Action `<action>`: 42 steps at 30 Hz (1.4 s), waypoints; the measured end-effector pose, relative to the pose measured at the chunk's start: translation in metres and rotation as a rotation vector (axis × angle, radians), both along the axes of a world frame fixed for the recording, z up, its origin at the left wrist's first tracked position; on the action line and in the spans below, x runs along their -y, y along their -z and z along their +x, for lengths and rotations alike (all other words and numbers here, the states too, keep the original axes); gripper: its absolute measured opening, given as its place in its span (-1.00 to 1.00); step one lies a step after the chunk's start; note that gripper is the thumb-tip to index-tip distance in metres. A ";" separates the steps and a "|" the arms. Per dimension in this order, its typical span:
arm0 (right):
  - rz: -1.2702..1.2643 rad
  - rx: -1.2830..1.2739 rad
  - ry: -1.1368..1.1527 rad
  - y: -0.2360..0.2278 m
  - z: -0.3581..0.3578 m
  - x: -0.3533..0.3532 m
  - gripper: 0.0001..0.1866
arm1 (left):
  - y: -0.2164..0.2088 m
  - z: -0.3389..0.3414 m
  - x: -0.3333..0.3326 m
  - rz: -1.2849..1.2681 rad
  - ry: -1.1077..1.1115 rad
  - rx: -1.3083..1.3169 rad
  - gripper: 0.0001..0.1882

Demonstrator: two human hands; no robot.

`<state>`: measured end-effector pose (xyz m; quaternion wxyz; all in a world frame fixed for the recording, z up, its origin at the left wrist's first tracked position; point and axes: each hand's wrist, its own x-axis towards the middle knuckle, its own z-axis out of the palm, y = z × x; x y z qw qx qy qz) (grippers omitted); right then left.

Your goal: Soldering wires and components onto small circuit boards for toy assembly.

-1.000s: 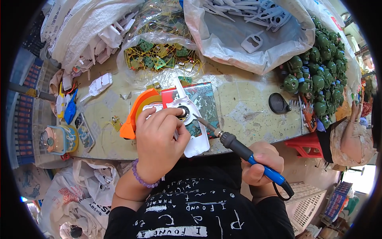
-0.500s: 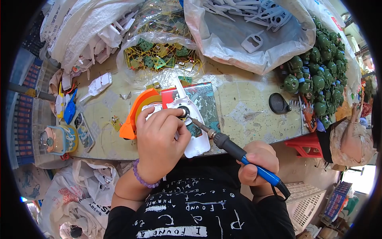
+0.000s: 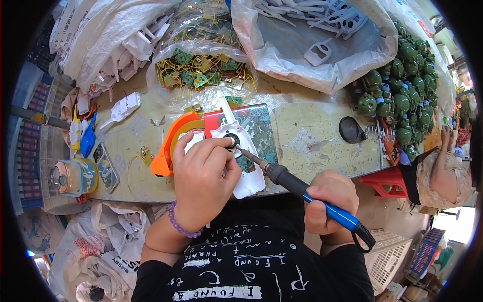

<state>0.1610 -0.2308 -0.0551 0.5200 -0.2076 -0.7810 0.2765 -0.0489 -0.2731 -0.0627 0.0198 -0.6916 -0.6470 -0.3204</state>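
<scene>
My right hand (image 3: 331,201) grips the blue handle of a soldering iron (image 3: 289,183). The iron slants up and left, its tip at a round black speaker (image 3: 232,142) seated in a white plastic shell (image 3: 250,185). My left hand (image 3: 204,173) is closed over the shell's left side, fingertips bunched at the speaker's edge. What they pinch is hidden. Under the shell lies a flat board with a red and dark patterned face (image 3: 261,126). An orange tape-dispenser-like holder (image 3: 173,143) stands left of the shell, partly behind my left hand.
A clear bag of green circuit boards with yellow wires (image 3: 201,70) lies at the back. Beside it are a sack of white plastic parts (image 3: 317,73) and a pile of dark green round parts (image 3: 402,103). A black round lid (image 3: 352,130) and a phone (image 3: 106,166) rest on the table.
My right hand has shifted slightly right and turned on the iron's handle, whose rear end swings right and down. The tip stays by the speaker. My left hand holds its place.
</scene>
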 end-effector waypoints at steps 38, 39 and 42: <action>-0.622 -0.290 0.805 0.036 0.186 -0.106 -0.79 | -0.007 -0.001 0.001 -0.002 0.048 -0.004 -0.94; -0.567 -0.433 0.806 0.040 0.178 -0.103 -0.77 | -0.006 -0.002 0.001 -0.006 0.054 -0.002 -0.94; -0.472 -0.613 0.910 0.060 0.135 -0.077 -0.76 | -0.005 -0.008 0.005 -0.020 0.054 -0.016 -0.93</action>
